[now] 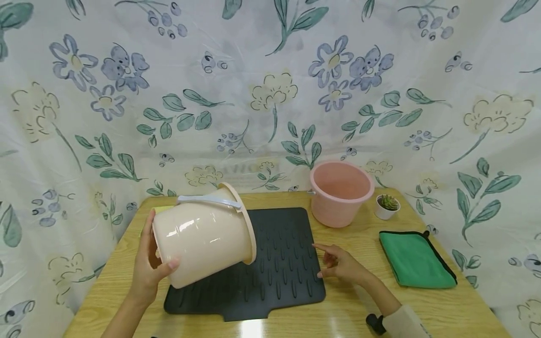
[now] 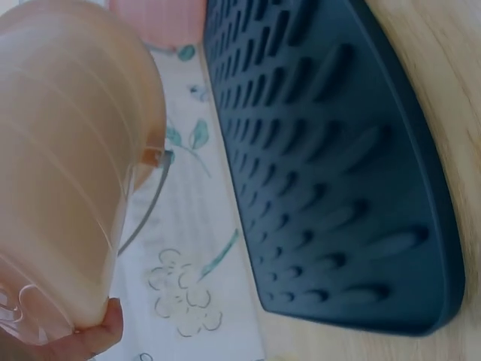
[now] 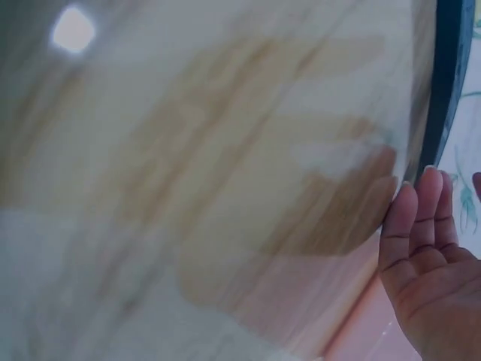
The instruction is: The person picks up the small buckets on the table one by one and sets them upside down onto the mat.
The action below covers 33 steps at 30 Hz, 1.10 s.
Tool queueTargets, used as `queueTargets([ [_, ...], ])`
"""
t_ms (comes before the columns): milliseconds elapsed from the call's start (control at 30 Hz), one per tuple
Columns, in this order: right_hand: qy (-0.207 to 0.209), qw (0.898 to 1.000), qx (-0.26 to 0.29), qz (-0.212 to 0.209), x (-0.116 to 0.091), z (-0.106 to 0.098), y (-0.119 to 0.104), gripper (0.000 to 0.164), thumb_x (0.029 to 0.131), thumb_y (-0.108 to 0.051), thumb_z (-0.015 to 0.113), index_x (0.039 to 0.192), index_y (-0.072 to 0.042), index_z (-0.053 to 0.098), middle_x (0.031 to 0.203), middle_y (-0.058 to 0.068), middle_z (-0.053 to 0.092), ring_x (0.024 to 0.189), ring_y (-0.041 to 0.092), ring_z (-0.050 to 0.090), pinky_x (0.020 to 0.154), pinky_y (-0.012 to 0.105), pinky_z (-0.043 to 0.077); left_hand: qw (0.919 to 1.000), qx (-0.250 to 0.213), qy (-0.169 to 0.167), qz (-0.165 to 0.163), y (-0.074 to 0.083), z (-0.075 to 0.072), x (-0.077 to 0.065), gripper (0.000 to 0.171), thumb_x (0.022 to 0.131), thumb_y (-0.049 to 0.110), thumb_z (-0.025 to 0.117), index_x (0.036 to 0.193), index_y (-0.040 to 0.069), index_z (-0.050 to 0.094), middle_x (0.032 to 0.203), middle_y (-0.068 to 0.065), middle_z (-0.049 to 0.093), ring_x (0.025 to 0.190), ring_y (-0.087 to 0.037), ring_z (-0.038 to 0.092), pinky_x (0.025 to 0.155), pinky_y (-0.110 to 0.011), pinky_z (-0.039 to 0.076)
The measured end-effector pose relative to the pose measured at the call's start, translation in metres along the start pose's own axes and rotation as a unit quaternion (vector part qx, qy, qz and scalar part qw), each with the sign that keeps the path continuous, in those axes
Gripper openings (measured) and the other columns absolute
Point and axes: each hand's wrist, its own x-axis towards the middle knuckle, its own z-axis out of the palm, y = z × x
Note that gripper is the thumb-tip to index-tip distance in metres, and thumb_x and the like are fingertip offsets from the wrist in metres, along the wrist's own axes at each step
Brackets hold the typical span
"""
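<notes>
My left hand (image 1: 146, 272) grips a cream bucket (image 1: 203, 239) by its bottom end. The bucket is tipped nearly onto its side over the left part of a black ridged drying mat (image 1: 291, 263), its mouth facing right and its pale blue-grey handle (image 1: 209, 201) lying along the upper side. In the left wrist view, fingers (image 2: 94, 338) wrap the base of the bucket. My right hand (image 1: 340, 265) is at the mat's right edge, thumb and fingers spread apart with nothing held. The right wrist view shows those fingers (image 3: 425, 207) extended close to the mat's dark edge.
A pink bucket (image 1: 338, 211) stands upright at the back right of the wooden table (image 1: 355, 305). Beside it is a small potted succulent (image 1: 386, 206). A folded green cloth (image 1: 416, 260) lies at the right. Something yellow (image 1: 162, 209) is mostly hidden behind the cream bucket.
</notes>
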Motion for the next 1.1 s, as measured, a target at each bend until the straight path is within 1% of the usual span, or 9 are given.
queueTargets([
  [133, -0.002, 1.0, -0.019, -0.011, 0.001, 0.001, 0.002, 0.078, 0.081, -0.009, 0.081, 0.147, 0.005, 0.042, 0.092, 0.021, 0.05, 0.08, 0.023, 0.049, 0.071, 0.024, 0.046, 0.998, 0.061, 0.013, 0.0, 0.005, -0.002, -0.001, 0.107, 0.072, -0.003, 0.067, 0.161, 0.028, 0.015, 0.156, 0.001, 0.03, 0.122, -0.013, 0.045, 0.076, -0.018, 0.053],
  [233, -0.004, 1.0, -0.028, -0.014, 0.002, 0.001, 0.004, 0.077, 0.081, -0.01, 0.081, 0.146, 0.006, 0.043, 0.091, 0.02, 0.05, 0.078, 0.021, 0.048, 0.069, 0.023, 0.044, 0.9896, 0.142, 0.027, 0.005, 0.008, -0.003, -0.002, 0.113, 0.067, -0.003, 0.072, 0.16, 0.027, 0.015, 0.158, 0.003, 0.026, 0.124, -0.011, 0.04, 0.078, -0.016, 0.049],
  [300, -0.006, 0.999, -0.032, -0.013, 0.002, 0.002, 0.004, 0.077, 0.081, -0.011, 0.082, 0.146, 0.006, 0.043, 0.091, 0.019, 0.049, 0.078, 0.02, 0.047, 0.068, 0.023, 0.044, 0.9799, 0.196, 0.036, 0.005, 0.01, -0.004, -0.003, 0.119, 0.063, -0.003, 0.077, 0.16, 0.028, 0.016, 0.156, 0.005, 0.027, 0.122, -0.011, 0.038, 0.081, -0.023, 0.046],
  [400, -0.013, 0.999, -0.034, -0.003, 0.003, 0.002, 0.003, 0.078, 0.08, -0.012, 0.082, 0.146, 0.004, 0.044, 0.09, 0.016, 0.046, 0.077, 0.02, 0.045, 0.067, 0.023, 0.042, 0.9681, 0.246, 0.045, 0.003, 0.01, -0.004, -0.004, 0.128, 0.056, -0.003, 0.083, 0.16, 0.028, 0.016, 0.153, 0.007, 0.028, 0.122, -0.01, 0.034, 0.086, -0.044, 0.046],
  [500, -0.021, 0.999, -0.037, 0.008, 0.004, 0.003, 0.002, 0.078, 0.08, -0.012, 0.083, 0.146, 0.002, 0.045, 0.091, 0.013, 0.044, 0.077, 0.02, 0.043, 0.066, 0.024, 0.039, 0.9656, 0.256, 0.046, 0.002, 0.01, -0.005, -0.005, 0.133, 0.051, -0.004, 0.088, 0.16, 0.028, 0.018, 0.154, 0.002, 0.026, 0.127, -0.009, 0.028, 0.092, -0.071, 0.038],
  [600, -0.026, 0.998, -0.046, 0.016, 0.005, 0.002, 0.0, 0.078, 0.08, -0.013, 0.083, 0.147, 0.001, 0.045, 0.091, 0.013, 0.043, 0.078, 0.02, 0.042, 0.067, 0.025, 0.038, 0.9655, 0.257, 0.042, 0.003, 0.011, -0.006, -0.006, 0.136, 0.049, -0.004, 0.091, 0.16, 0.028, 0.019, 0.157, -0.002, 0.022, 0.131, -0.006, 0.023, 0.097, -0.079, 0.027],
  [800, -0.032, 0.997, -0.07, 0.026, 0.004, 0.003, -0.001, 0.078, 0.08, -0.015, 0.083, 0.147, 0.0, 0.045, 0.09, 0.012, 0.043, 0.077, 0.019, 0.039, 0.066, 0.024, 0.035, 0.9589, 0.279, 0.048, 0.018, 0.014, -0.01, -0.005, 0.136, 0.047, -0.002, 0.094, 0.159, 0.026, 0.022, 0.16, -0.003, 0.022, 0.134, -0.004, 0.022, 0.099, -0.076, 0.025],
  [933, -0.033, 0.995, -0.085, 0.031, 0.004, 0.002, 0.0, 0.079, 0.079, -0.016, 0.083, 0.146, 0.001, 0.046, 0.088, 0.01, 0.041, 0.075, 0.017, 0.037, 0.065, 0.024, 0.034, 0.9577, 0.282, 0.046, 0.032, 0.016, -0.014, -0.004, 0.133, 0.049, -0.003, 0.093, 0.159, 0.025, 0.023, 0.161, -0.006, 0.02, 0.135, -0.004, 0.021, 0.101, -0.075, 0.021],
  [1100, -0.037, 0.993, -0.106, 0.028, 0.004, 0.003, 0.002, 0.078, 0.079, -0.018, 0.084, 0.146, 0.0, 0.047, 0.087, 0.006, 0.038, 0.074, 0.014, 0.036, 0.065, 0.023, 0.034, 0.9546, 0.294, 0.043, 0.023, 0.017, -0.019, -0.003, 0.134, 0.049, -0.002, 0.094, 0.159, 0.027, 0.023, 0.159, -0.001, 0.022, 0.133, -0.003, 0.022, 0.101, -0.074, 0.022],
])
